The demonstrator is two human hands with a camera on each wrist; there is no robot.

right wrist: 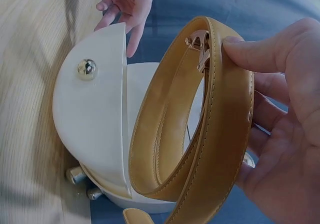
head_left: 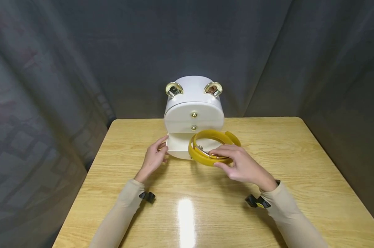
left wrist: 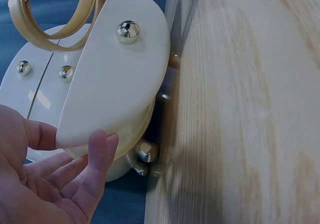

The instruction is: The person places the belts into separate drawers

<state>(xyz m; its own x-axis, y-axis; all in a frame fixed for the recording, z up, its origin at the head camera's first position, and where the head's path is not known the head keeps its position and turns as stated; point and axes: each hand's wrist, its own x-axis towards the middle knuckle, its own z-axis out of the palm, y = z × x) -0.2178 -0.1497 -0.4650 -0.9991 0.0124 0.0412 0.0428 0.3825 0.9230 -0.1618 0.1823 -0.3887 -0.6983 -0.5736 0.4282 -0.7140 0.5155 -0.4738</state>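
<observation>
A coiled yellow belt (head_left: 202,159) with a gold buckle is in my right hand (head_left: 241,165), which grips it between thumb and fingers. The coil is held over the pulled-out bottom drawer (head_left: 178,141) of a rounded white box (head_left: 193,91). At the drawer's left end, my left hand (head_left: 154,156) holds the corner of its front with thumb and fingers. The left wrist view shows the drawer front (left wrist: 115,68) with one round metal knob. In the right wrist view the belt (right wrist: 227,114) hides part of the box.
Two shiny gold ear-shaped pieces, one at left (head_left: 174,89) and one at right (head_left: 213,89), stand on the box. Gold knobs mark its upper drawers. The box is at the far side of a light wooden table (head_left: 118,144), close to a dark curtain (head_left: 137,58).
</observation>
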